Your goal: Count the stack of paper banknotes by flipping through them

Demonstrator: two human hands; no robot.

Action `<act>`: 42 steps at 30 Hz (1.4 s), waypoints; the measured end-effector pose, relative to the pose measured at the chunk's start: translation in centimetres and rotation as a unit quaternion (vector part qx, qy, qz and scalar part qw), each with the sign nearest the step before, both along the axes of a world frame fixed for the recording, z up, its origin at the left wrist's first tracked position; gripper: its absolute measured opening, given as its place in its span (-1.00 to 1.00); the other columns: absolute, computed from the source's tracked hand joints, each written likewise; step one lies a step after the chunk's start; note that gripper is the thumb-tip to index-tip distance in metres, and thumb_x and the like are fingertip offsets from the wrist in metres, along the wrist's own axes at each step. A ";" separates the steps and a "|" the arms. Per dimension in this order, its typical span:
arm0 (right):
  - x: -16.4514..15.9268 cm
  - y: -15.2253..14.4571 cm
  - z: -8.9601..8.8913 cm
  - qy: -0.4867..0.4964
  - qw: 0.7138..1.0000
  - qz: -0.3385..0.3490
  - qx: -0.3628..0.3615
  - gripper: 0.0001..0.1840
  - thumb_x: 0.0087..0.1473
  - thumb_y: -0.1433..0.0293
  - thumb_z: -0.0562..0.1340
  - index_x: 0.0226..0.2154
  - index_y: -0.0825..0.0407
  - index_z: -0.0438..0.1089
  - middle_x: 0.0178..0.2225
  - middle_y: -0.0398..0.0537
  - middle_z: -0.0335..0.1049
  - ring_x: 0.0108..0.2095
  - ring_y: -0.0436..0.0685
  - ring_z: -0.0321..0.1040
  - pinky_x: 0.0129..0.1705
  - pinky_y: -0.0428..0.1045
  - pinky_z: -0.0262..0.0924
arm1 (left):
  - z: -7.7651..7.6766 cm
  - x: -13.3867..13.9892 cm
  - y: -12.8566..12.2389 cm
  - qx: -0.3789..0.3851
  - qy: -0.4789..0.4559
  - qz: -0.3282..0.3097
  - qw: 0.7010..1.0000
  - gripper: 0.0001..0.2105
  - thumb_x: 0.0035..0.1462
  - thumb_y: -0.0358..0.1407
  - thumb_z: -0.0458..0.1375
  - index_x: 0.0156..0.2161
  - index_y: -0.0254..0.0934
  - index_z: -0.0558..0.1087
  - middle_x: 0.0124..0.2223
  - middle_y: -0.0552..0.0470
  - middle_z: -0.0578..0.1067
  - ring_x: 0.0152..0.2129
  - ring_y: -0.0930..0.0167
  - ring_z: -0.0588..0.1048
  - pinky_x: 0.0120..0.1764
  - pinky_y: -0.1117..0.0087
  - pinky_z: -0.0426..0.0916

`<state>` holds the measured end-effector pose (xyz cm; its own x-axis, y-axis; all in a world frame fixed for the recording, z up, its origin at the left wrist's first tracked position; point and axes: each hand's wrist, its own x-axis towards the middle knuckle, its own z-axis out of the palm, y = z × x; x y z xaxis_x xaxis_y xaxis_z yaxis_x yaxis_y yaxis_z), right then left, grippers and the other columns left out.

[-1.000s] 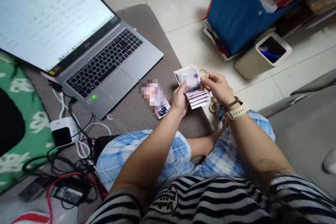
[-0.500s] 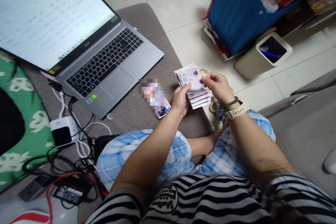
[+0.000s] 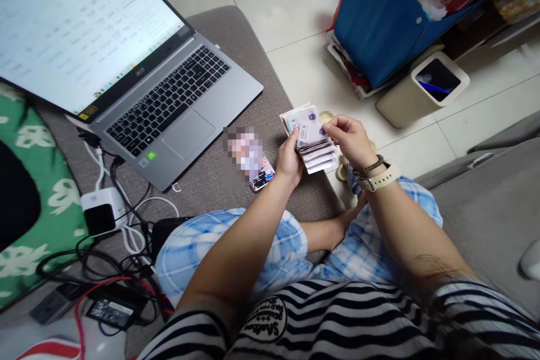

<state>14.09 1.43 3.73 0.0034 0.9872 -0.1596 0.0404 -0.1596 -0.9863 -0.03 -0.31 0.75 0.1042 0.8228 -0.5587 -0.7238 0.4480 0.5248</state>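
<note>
My left hand (image 3: 290, 156) is closed round the left edge of a thick stack of printed cards (image 3: 311, 124), its thumb lying on top. The uppermost faces are pale lilac with small print and dark purple figures. Below them, several layered edges fan out toward me. I cannot tell whether the cards are loose or bound. My right hand (image 3: 351, 138) pinches the right side of the top card between thumb and finger. Left of the stack, a phone (image 3: 262, 179) lies on the grey cushion (image 3: 240, 39), most of its lit screen pixelated.
An open laptop (image 3: 181, 118) rests on the cushion to the left. Cables and a white charger (image 3: 101, 211) lie beside it. Beyond the cushion's right edge are a beige bin (image 3: 399, 104) and a blue storage box (image 3: 379, 28) on the tiled floor.
The top card has shifted slightly down and to the right. My left thumb has drawn back toward the stack's left edge. My right hand keeps its pinch at nearly the same spot.
</note>
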 end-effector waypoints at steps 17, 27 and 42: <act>-0.1 -0.1 0.2 -0.007 1.000 0.019 -0.024 -0.64 0.03 0.11 0.36 -0.51 0.00 0.31 -0.57 -0.21 0.21 -0.51 -0.02 0.12 -0.47 -0.06 0.02 | -0.3 0.1 0.2 -0.002 0.009 0.000 1.000 -0.58 0.06 -0.07 0.28 -0.06 -0.33 0.55 -0.06 -0.14 0.63 -0.01 0.22 0.55 0.09 0.22 0.36; -0.1 -0.1 0.1 0.003 0.999 0.023 -0.023 -0.61 0.00 0.08 0.37 -0.52 0.00 0.29 -0.58 -0.22 0.21 -0.52 -0.03 0.11 -0.48 -0.06 0.02 | -0.3 0.1 0.1 -0.009 0.018 0.002 1.000 -0.60 0.06 -0.06 0.28 -0.10 -0.32 0.56 -0.09 -0.13 0.63 -0.03 0.21 0.56 0.07 0.21 0.38; -0.1 -0.1 0.4 -0.002 0.999 0.027 -0.021 -0.61 0.01 0.08 0.37 -0.52 -0.01 0.29 -0.58 -0.23 0.21 -0.54 -0.04 0.10 -0.49 -0.06 0.03 | -0.2 0.1 0.1 -0.011 0.009 0.006 1.000 -0.63 0.09 -0.12 0.26 -0.08 -0.32 0.56 -0.09 -0.12 0.64 -0.03 0.21 0.56 0.07 0.21 0.39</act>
